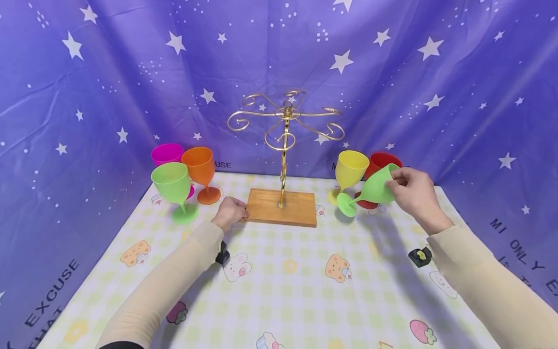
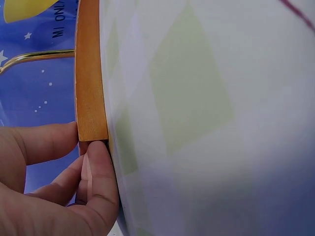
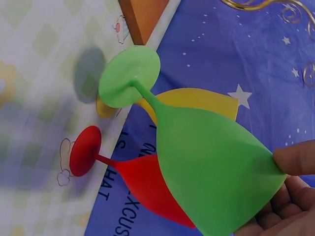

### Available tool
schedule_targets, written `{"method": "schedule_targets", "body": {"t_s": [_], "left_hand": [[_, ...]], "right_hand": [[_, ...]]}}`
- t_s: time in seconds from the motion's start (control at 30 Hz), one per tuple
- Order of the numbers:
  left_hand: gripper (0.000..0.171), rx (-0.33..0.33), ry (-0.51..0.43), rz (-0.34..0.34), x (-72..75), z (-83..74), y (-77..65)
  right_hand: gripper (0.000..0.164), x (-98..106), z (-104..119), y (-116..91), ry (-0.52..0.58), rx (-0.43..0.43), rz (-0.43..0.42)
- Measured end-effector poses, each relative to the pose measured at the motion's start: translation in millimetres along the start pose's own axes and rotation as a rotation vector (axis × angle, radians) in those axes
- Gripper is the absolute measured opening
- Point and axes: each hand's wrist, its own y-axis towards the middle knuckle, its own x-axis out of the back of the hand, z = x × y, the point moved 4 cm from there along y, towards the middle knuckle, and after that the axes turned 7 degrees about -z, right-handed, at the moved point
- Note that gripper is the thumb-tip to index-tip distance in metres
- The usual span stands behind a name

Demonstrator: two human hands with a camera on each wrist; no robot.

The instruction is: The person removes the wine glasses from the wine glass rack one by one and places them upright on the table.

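Observation:
My right hand [image 1: 414,194] pinches a green plastic goblet [image 1: 377,187] by its rim. The goblet is tilted, its foot pointing down and left above the cloth; in the right wrist view the thumb lies over the rim of the green goblet [image 3: 211,162]. Behind it stand a yellow goblet [image 1: 351,167] and a partly hidden red goblet [image 1: 383,162]. My left hand [image 1: 231,212] grips the front left corner of a wooden base [image 1: 279,207], thumb on top in the left wrist view. From that base rises a gold metal stand [image 1: 285,145] with several curled arms.
At the left stand another green goblet [image 1: 171,182], an orange goblet [image 1: 198,167] and a magenta goblet [image 1: 167,152]. A checked cloth [image 1: 283,295] with cartoon prints covers the table. Purple star-patterned curtains [image 1: 270,53] hang close behind and at both sides.

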Motion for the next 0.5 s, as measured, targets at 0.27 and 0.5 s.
{"method": "schedule_targets", "body": {"t_s": [0.27,0.5], "left_hand": [[0.03,-0.001,0.002,-0.005,0.8,0.3,0.5],[0.031,-0.011,0.0,-0.004,0.9,0.0,-0.5]], "right_hand": [[0.028,-10.1,3.7,-3.4,-0.054,0.133,-0.055],[0.024,-15.8,1.7,-5.4,-0.102,0.202,-0.08]]}}
